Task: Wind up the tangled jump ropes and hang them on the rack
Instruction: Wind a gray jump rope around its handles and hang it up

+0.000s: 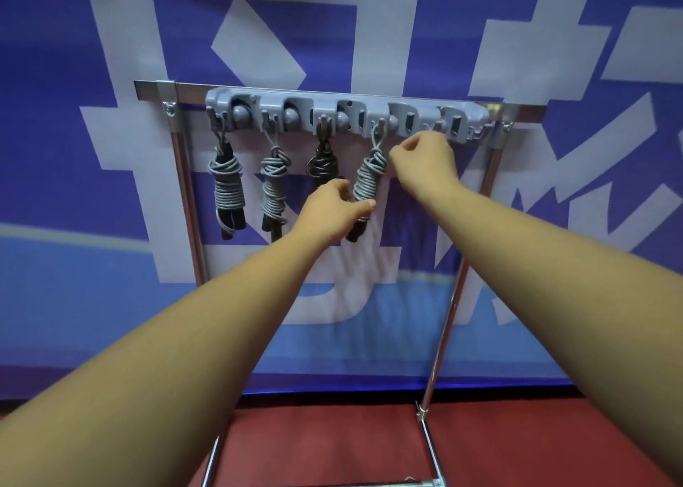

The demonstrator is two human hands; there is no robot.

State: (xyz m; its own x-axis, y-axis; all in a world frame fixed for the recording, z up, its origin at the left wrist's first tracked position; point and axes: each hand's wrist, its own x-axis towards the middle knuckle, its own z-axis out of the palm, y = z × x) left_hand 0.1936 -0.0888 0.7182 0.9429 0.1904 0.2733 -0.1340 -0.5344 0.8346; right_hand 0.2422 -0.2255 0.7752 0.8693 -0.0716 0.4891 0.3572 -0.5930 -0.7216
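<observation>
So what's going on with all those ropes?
A person is hanging wound-up jump ropes on a grey hook rack. Three bundles already hang on its left hooks. The left hand grips the bottom of the fourth bundle, whose loop is over a hook. The right hand is curled just beside that loop; I can't tell if it holds anything.

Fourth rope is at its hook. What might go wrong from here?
The fourth bundle hangs tilted while the left hand grips its lower end; its loop may not be seated on the hook, so letting go might drop it. That hand is close to the dark bundle and could knock it.
</observation>
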